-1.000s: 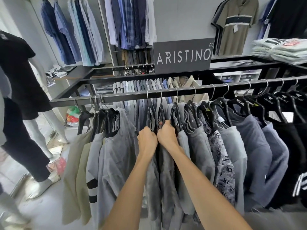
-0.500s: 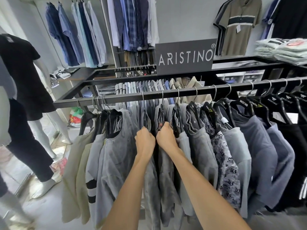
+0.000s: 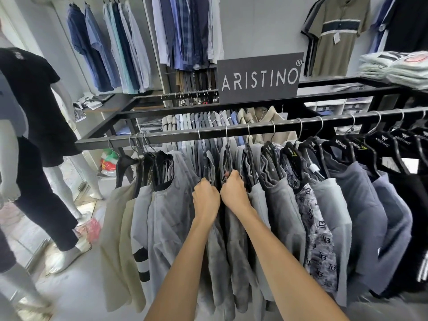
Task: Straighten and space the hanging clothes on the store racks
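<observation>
At the centre of the frame the left hand (image 3: 205, 198) is curled closed on the shoulder of a grey shirt (image 3: 215, 239), and the right hand (image 3: 234, 191), touching it knuckle to knuckle, is closed on the neighbouring grey garment (image 3: 240, 246) just under its black hanger (image 3: 228, 158). Both garments hang from the black rail (image 3: 231, 132) that crosses the middle of the picture. Left of the hands a bare stretch of rail opens, then a tight cluster of hooks (image 3: 139, 144) bunches beige and grey tops (image 3: 129, 216) together at centre left. Right of the hands the hangers run at fairly even gaps past a patterned shirt (image 3: 317, 239) toward dark tops (image 3: 393, 205) at the right edge. Above, upper middle, stands an ARISTINO sign (image 3: 258, 77); a mannequin (image 3: 34, 112) occupies the left edge. The step appears to be parting the two grey pieces. The risk is that pulling on cloth rather than on the hanger drags a shoulder off its hanger, so the shirt slips or hangs crooked; a hard sideways push could also crowd the right-hand neighbours or leave the left cluster still bunched.
</observation>
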